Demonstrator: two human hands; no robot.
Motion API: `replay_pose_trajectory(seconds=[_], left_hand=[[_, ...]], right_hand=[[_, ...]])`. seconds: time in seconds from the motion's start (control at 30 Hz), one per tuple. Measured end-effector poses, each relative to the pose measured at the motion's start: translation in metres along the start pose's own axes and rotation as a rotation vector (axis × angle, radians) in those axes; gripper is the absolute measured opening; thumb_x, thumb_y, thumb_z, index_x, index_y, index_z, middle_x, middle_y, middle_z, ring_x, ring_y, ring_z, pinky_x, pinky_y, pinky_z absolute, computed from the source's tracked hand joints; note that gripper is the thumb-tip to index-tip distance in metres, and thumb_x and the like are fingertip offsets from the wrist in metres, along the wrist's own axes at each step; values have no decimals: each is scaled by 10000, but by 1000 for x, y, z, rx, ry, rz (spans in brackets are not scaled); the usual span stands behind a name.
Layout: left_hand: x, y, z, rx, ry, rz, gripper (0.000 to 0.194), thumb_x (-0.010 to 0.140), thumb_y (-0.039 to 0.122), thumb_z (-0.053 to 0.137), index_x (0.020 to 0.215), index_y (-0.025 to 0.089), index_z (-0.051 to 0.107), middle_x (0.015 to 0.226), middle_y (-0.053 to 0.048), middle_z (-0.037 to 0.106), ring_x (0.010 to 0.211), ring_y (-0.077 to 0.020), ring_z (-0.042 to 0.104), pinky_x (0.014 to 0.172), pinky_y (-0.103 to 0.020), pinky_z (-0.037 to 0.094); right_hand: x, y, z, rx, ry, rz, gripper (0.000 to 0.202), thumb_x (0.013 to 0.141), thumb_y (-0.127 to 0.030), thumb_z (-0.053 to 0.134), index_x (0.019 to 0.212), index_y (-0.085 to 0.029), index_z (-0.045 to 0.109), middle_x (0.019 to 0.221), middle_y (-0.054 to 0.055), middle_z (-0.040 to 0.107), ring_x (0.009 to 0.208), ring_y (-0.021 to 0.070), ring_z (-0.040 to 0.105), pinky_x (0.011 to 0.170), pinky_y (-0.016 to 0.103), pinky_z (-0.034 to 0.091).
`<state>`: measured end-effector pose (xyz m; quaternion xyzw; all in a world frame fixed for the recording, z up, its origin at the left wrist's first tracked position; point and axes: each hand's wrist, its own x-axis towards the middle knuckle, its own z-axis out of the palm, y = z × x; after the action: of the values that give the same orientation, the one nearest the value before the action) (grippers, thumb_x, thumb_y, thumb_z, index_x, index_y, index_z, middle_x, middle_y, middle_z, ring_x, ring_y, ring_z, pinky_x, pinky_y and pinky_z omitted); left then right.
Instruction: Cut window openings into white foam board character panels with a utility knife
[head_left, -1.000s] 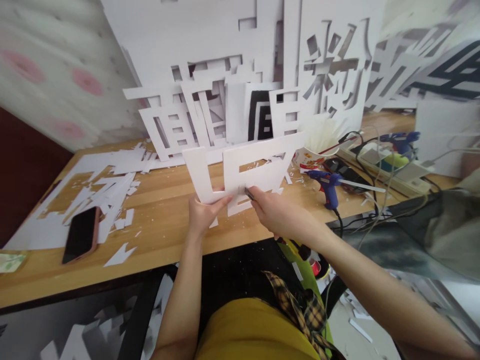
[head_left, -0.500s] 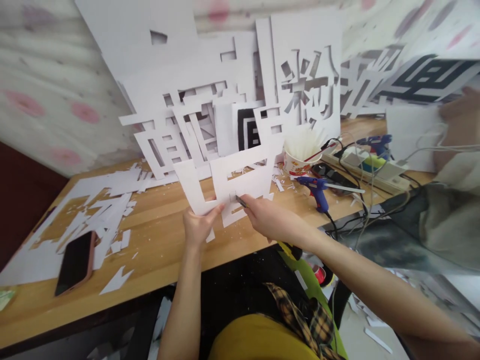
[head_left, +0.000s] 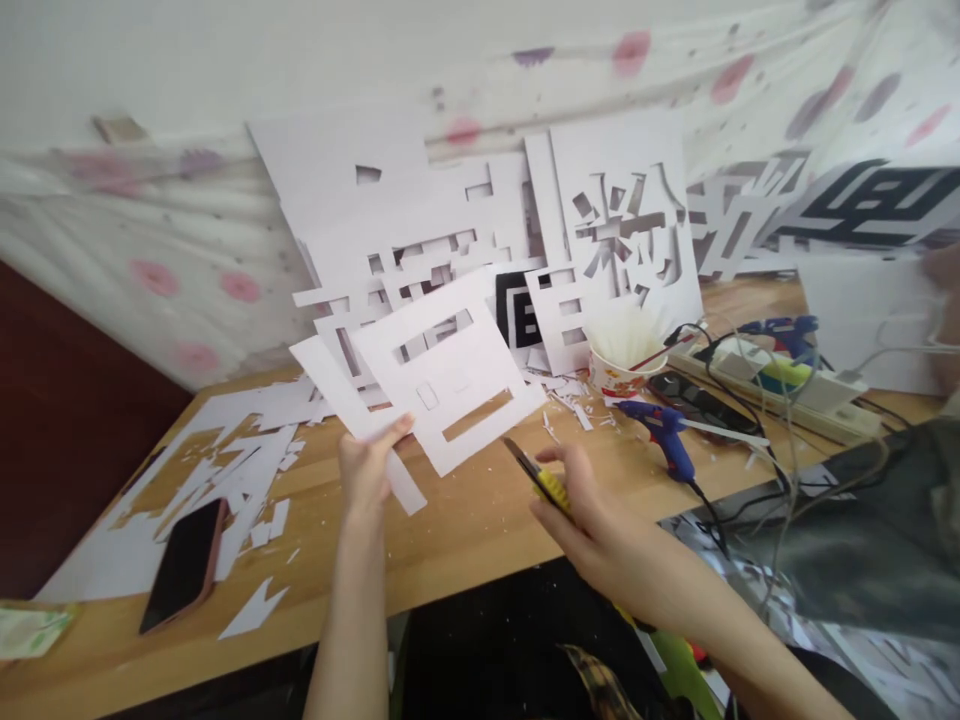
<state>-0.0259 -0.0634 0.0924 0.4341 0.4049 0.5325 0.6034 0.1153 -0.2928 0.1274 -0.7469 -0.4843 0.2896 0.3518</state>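
Observation:
My left hand (head_left: 367, 462) grips a white foam-board cutout (head_left: 480, 385) by its left strip, thumb on the front face. The cutout is tilted above the table and has two long slots and a small rectangle outlined on it. In my right hand (head_left: 592, 515) is a yellow utility knife (head_left: 551, 485), its blade pointing up and left. The blade tip is apart from the cutout, just off its lower right corner. Behind the cutout stand more white boards (head_left: 345, 190) with character shapes cut out.
A phone (head_left: 185, 565) and board scraps (head_left: 255, 610) lie on the left of the wooden table (head_left: 315, 560). Right of centre are a paper cup of glue sticks (head_left: 619, 375), a blue glue gun (head_left: 664, 435), a power strip (head_left: 795, 395) and loose cables. Another person's hand (head_left: 941, 275) shows at the right edge.
My right hand has drawn the knife away from the board, down and right. My left hand has tilted the cutout. The view has shifted upward, showing more wall.

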Motion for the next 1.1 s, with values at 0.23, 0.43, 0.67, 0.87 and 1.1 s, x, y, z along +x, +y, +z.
replay_pose_trajectory(seconds=[0.23,0.43,0.67,0.87,1.1], left_hand=[[16,-13,7,118,-257,-224,429,456,220,942,824,129,741,833,-93,780,664,-179,716,576,-263,614],[59,-33,19,428,-569,-384,408,455,266,956,783,149,744,796,-120,770,560,-157,659,479,-252,554],[81,-54,57,943,-941,-322,437,512,544,903,591,176,681,548,-80,650,427,-159,530,455,-296,419],[73,-79,86,1483,-906,241,553,717,726,647,700,175,690,723,-109,726,674,-244,660,627,-310,423],[54,-116,91,1381,-733,503,358,840,404,567,1035,133,696,1008,-145,742,902,-291,693,695,-337,457]], right_hand=[[-25,42,-2,843,-201,39,309,928,-382,639,946,-255,358,984,29,701,778,134,697,760,303,571],[-22,67,-3,1269,239,32,213,828,-296,762,996,-293,630,1068,25,759,912,167,740,989,487,562],[-15,67,-17,1355,155,135,622,795,-789,579,1163,-301,699,1295,116,680,985,206,724,941,447,581],[-10,81,-12,1230,56,12,1217,321,-1010,607,1328,-328,574,1447,182,561,1073,346,686,689,433,587],[41,64,20,950,391,-19,333,970,-566,456,825,-270,501,396,-112,495,306,115,416,717,380,560]])
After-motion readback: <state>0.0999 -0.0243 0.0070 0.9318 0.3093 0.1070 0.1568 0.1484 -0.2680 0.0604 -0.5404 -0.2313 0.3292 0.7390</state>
